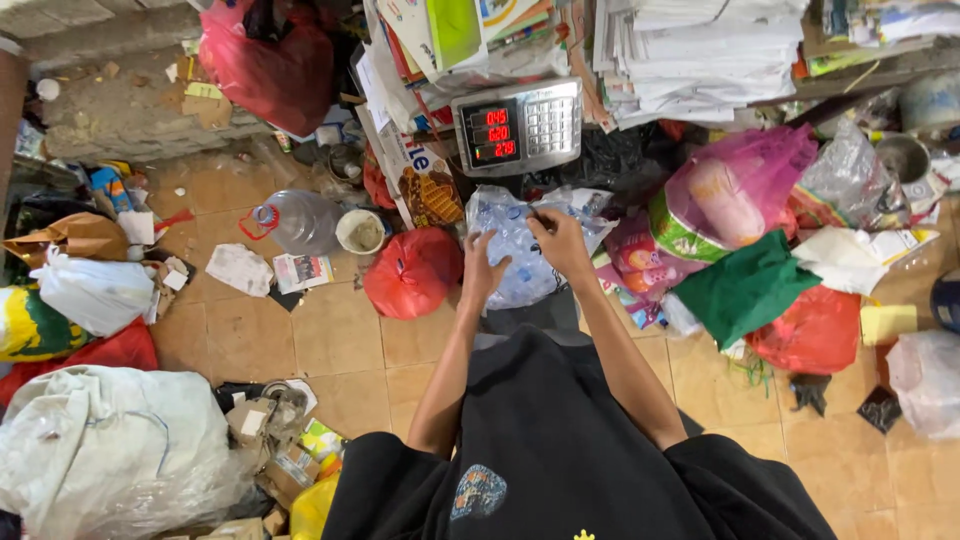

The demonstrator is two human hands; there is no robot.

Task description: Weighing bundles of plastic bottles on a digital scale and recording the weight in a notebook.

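Observation:
A clear plastic bag [515,245] stuffed with crushed bottles rests on the platform of a digital scale [520,125] in front of me. My left hand [483,268] presses against the bag's left side. My right hand [558,240] grips the bag's upper right part, fingers curled into the plastic. The scale's display head with red digits and a keypad stands just behind the bag. My dark shirt and shorts fill the bottom of the view.
A red bag [413,270] lies left of the scale, with a large clear water jug [300,220] and a white cup [360,230] beyond it. Pink [740,185], green [745,285] and red [815,330] bags crowd the right. Paper stacks [690,55] sit behind. White sacks [110,450] lie lower left.

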